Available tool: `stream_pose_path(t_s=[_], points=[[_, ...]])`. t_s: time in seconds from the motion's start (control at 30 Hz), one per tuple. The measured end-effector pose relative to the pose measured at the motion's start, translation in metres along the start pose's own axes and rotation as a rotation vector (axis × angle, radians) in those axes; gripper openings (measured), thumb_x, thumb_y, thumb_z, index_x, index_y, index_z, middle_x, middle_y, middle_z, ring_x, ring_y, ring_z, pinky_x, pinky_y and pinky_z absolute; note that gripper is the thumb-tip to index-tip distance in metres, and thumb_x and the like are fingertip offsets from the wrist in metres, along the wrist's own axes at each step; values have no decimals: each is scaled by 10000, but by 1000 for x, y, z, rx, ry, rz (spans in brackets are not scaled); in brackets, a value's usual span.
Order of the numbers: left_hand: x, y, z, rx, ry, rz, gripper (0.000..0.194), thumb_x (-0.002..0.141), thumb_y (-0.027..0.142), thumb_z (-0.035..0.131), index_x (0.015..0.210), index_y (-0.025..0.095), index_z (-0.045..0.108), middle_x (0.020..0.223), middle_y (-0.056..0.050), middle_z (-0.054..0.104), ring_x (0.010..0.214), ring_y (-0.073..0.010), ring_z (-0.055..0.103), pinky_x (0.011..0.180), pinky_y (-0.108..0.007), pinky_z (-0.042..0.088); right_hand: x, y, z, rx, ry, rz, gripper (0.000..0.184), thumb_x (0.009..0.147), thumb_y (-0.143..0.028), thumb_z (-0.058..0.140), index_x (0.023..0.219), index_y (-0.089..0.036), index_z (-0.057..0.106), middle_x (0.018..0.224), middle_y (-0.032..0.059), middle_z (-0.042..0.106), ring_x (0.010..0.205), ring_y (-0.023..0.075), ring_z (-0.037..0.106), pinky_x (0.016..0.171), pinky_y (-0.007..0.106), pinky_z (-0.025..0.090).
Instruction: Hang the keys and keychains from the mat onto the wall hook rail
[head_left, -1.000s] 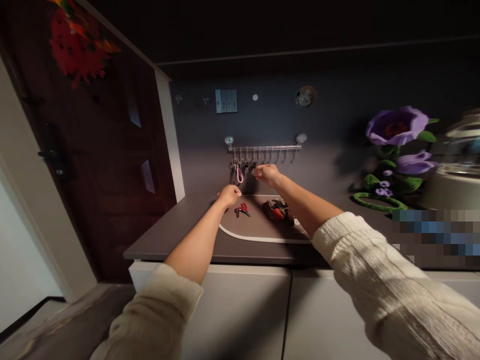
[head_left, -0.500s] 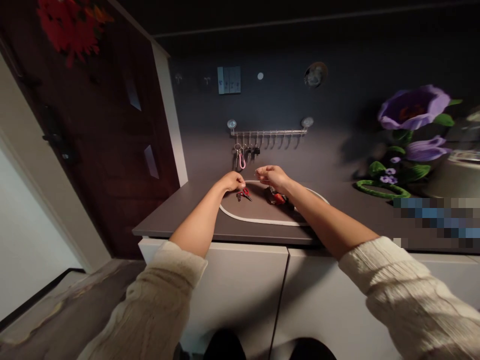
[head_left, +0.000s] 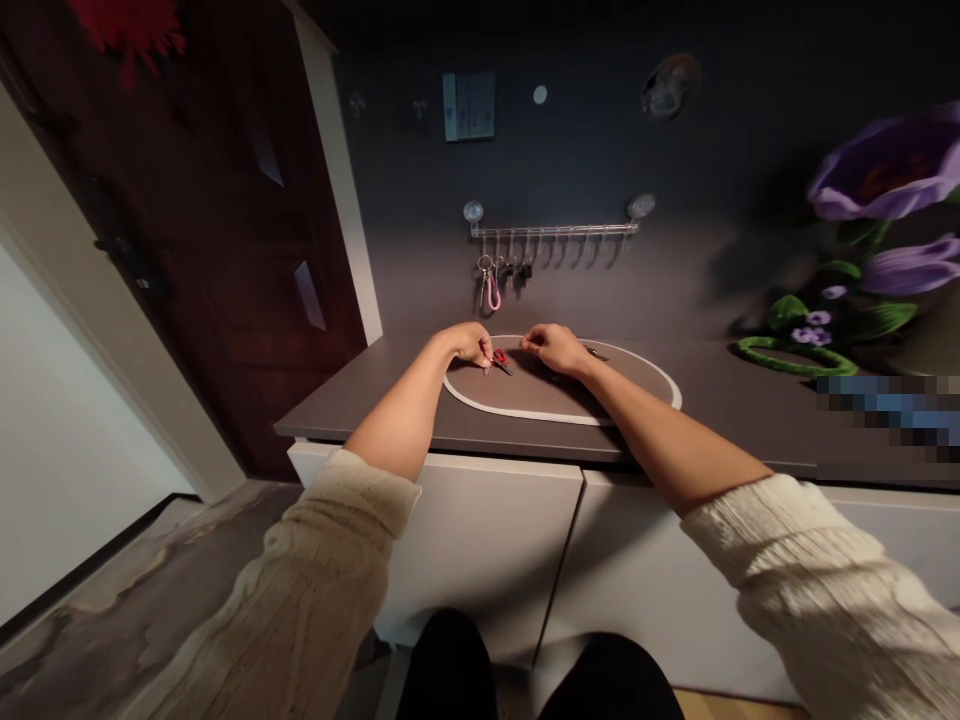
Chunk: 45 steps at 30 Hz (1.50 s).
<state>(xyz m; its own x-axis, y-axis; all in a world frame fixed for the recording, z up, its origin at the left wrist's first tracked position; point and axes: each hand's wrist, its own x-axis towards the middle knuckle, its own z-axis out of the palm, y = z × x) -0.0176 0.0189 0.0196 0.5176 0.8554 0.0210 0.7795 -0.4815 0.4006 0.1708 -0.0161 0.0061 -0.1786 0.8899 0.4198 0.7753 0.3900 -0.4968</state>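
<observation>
Lowered since, my left hand sits at the red-handled scissors' nine o'clock; fingers' pinch I can't tell; likely light, stiff: grip handles.

Red-handled scissors lie beside the left hand.

The counter is matt and smooth, the white cabinet satin. The rail looks glossy – its suction cups like clear plastic. The key ring shines like metal; the red item (too small to be sure) looks plastic, metallic-tipped. Sleeves: rough, knitted cloth – the flower looks velvety.
</observation>
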Motion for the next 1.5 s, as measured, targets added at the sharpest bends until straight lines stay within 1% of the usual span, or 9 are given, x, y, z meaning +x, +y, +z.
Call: stream_pose_path(t_s=[0.13,0.43,0.57,0.8,0.9,1.0,1.13,1.27,1.5], points=[[-1,1,1,35,26,19,97,594,218,654,664,154,677,588,15,628,561,-80,473,562,-188,328,1,1,1,-98,-47,-55,71,715,-170,590,734,-172,658,756,29,651,686,122,528,681,207,364],[0,1,2,-145,118,29,91,667,182,603,714,117,646,619,-4,618,576,-83,484,604,-205,363,3,1,1,-134,-62,-82,82,730,-165,578,746,-172,658,791,37,659,705,129,539,666,203,349],[0,5,5,-322,172,6,55,703,150,575,712,108,610,636,-11,605,579,-75,499,624,-210,394,4,3,1,-64,-34,-85,48,701,-155,609,703,-168,656,738,38,645,681,130,530,667,211,341],[-1,15,6,-702,183,-153,84,795,124,481,733,123,538,653,-15,588,630,-65,556,723,-234,470,5,5,2,-99,-9,-78,86,730,-215,583,736,-171,656,704,31,626,644,119,496,648,210,345],[-4,18,3,-852,163,-154,67,809,113,458,763,125,506,697,-30,601,682,-81,589,751,-258,490,5,7,2,-125,-9,-90,129,752,-245,557,767,-163,657,712,39,626,648,121,501,642,212,349],[-7,21,1,-1001,160,-157,80,815,81,421,773,124,473,719,-51,613,713,-115,618,776,-325,501,6,7,2,-132,2,-100,161,767,-263,535,790,-159,654,740,43,636,659,120,516,646,215,358],[-7,23,0,-1148,172,-150,96,822,61,395,772,120,453,751,-84,628,733,-149,639,803,-383,492,5,5,1,-45,38,-85,161,758,-262,531,795,-157,647,750,36,640,666,116,527,650,222,369],[-4,22,0,-1281,168,-88,101,829,57,377,767,110,437,752,-109,629,747,-187,649,781,-406,503,4,3,1,87,54,-66,168,730,-294,550,769,-152,632,710,23,624,633,108,512,635,228,379],[-4,24,-1,-1471,179,-5,116,831,37,354,782,81,450,786,-158,625,824,-228,643,800,-440,500,7,3,2,325,113,-108,214,683,-336,599,801,-158,589,744,14,616,643,99,507,641,229,391]])
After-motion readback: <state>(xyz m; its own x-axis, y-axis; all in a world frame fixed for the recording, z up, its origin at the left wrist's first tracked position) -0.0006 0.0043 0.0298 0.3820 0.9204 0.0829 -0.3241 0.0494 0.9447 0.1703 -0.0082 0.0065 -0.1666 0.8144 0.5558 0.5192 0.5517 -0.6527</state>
